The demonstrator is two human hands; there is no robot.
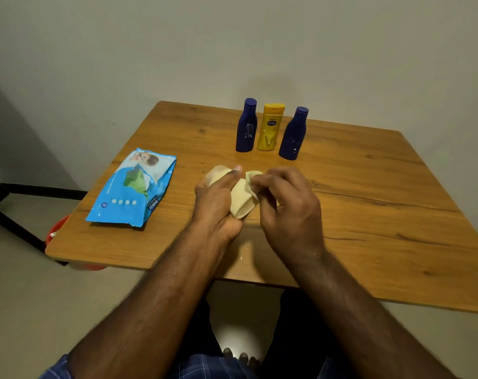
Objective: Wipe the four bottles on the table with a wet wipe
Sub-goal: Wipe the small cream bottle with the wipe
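Observation:
Over the middle of the wooden table (369, 187), my left hand (218, 198) grips a cream bottle (242, 202) held tilted, its far end showing past my thumb. My right hand (290, 209) pinches a pale wet wipe (253, 175) against the bottle's upper side. Three more bottles stand upright in a row behind my hands: a dark blue bottle (246, 127), a yellow bottle (269, 127) and a second dark blue bottle (292, 135). Both blue bottles show small white specks on their fronts.
A blue pack of wet wipes (134, 187) lies flat on the table's left part. A red bucket (54, 231) sits on the floor under the table's left corner. A wall runs close behind the table. Small white crumbs dot the table's near edge.

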